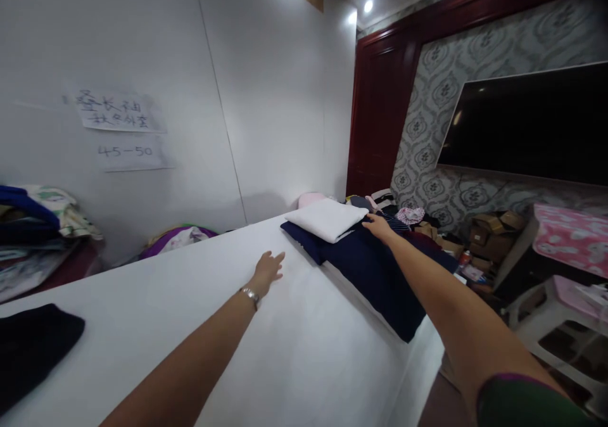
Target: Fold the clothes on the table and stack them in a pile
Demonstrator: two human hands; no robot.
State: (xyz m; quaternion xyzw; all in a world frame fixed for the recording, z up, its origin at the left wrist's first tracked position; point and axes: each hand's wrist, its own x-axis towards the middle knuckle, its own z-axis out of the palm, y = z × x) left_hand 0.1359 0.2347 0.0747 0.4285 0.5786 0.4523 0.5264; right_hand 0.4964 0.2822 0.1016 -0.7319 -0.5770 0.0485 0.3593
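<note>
My left hand point(269, 271), with a metal watch on the wrist, reaches over the white tabletop point(199, 306). Its fingers are spread and hold nothing. A white folded cloth point(327, 216) lies on top of a navy garment point(380, 275). At the cloth's right corner is my right hand point(379, 227), its fingers closed together against the edge. Part of that grip is hidden. Towards the front, the navy garment spreads along the table's right side, with a pale strip along its lower edge. A black garment point(38, 344) lies at the table's left end.
Piled clothes point(38, 224) sit beyond the table at the left, and a purple and white heap point(180, 240) lies behind it. On the right are cardboard boxes point(491, 240), a plastic stool point(565, 306) and a pink cloth cover point(570, 240). A white partition point(280, 97) stands behind.
</note>
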